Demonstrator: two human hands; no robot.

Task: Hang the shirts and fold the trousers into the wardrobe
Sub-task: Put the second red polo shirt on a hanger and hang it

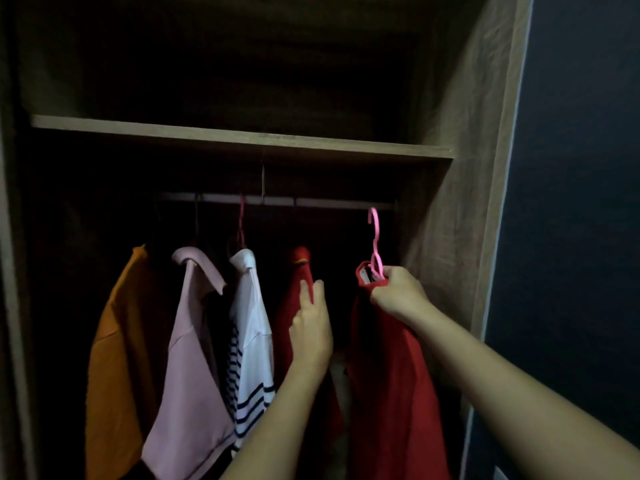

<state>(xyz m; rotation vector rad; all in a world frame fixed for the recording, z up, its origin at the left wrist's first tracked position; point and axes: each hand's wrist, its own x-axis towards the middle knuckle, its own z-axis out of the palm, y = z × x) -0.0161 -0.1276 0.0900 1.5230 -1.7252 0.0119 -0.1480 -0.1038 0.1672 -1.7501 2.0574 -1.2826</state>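
I'm gripping the pink plastic hanger [376, 237] by its neck in my right hand [394, 294], fingers curled tight, its red fabric shirt [391, 375] draping below. The dark metal rail [329, 202], running nine to three, is lying just at twelve o'clock from the hook. My left hand [311, 330], fingers straight, is pressing the neighbouring hung red top [294, 271] toward nine; the brown wooden side wall [450, 220] is crowding at three.

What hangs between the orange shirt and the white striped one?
A pale pink shirt hangs there, as the head view shows.
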